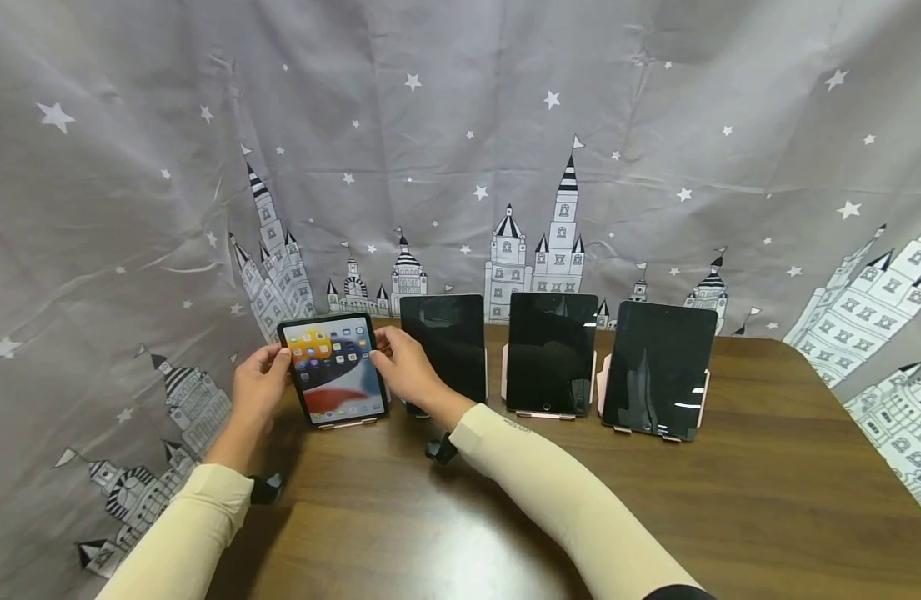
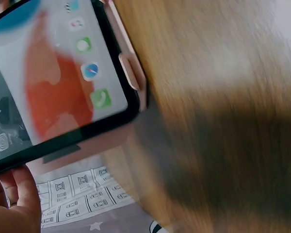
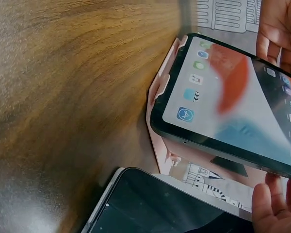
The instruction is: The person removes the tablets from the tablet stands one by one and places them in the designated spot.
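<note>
A tablet [image 1: 338,375] with a lit home screen of app icons leans upright on a pink stand [image 1: 347,424] at the left of the row. My left hand [image 1: 257,385] holds its left edge, thumb at the front and fingers behind. On the opposite edge, my right hand [image 1: 411,367] pinches the tablet in the same way. In the right wrist view, the lower edge of the tablet [image 3: 233,97] sits against the small lip of the stand [image 3: 160,90]. The left wrist view shows a dark pad on the stand [image 2: 97,145] behind the tablet.
Three more tablets with dark screens stand to the right on pink stands: one tablet [image 1: 460,354] right behind my right wrist, a middle one [image 1: 552,354] and a far right one [image 1: 658,367]. Behind the wooden table [image 1: 760,467] hangs a grey castle-print curtain [image 1: 445,133].
</note>
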Action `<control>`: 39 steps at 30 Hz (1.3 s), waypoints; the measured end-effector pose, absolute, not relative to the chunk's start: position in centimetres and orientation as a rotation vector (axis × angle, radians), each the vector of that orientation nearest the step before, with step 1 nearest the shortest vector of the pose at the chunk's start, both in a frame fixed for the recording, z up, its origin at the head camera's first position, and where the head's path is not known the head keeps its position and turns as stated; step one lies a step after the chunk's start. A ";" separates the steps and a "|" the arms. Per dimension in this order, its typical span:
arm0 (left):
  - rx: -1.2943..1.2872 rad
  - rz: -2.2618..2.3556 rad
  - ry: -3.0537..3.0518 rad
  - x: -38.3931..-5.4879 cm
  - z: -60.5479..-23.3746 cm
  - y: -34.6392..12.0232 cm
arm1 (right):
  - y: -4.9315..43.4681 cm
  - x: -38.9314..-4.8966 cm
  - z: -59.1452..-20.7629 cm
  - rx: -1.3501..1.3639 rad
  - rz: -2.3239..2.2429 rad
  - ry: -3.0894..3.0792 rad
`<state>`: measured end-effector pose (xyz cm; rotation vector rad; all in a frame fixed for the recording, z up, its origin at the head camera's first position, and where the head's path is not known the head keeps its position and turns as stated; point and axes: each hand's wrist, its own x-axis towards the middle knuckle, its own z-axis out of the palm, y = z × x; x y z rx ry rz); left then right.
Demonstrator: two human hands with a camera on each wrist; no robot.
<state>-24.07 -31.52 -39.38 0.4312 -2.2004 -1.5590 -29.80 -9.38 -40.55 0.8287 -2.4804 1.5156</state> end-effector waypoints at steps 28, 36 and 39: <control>0.348 -1.634 -2.259 -21.9 -37.8 -31.1 | -8.1 -28.1 -40.4 0.786 1.725 -2.371; 0.346 -1.559 -2.392 -21.1 -38.1 -31.5 | -7.8 -26.4 -40.7 0.777 1.833 -2.418; 0.342 -1.489 -2.485 -20.6 -38.3 -31.8 | -8.0 -25.9 -41.1 0.748 1.905 -2.425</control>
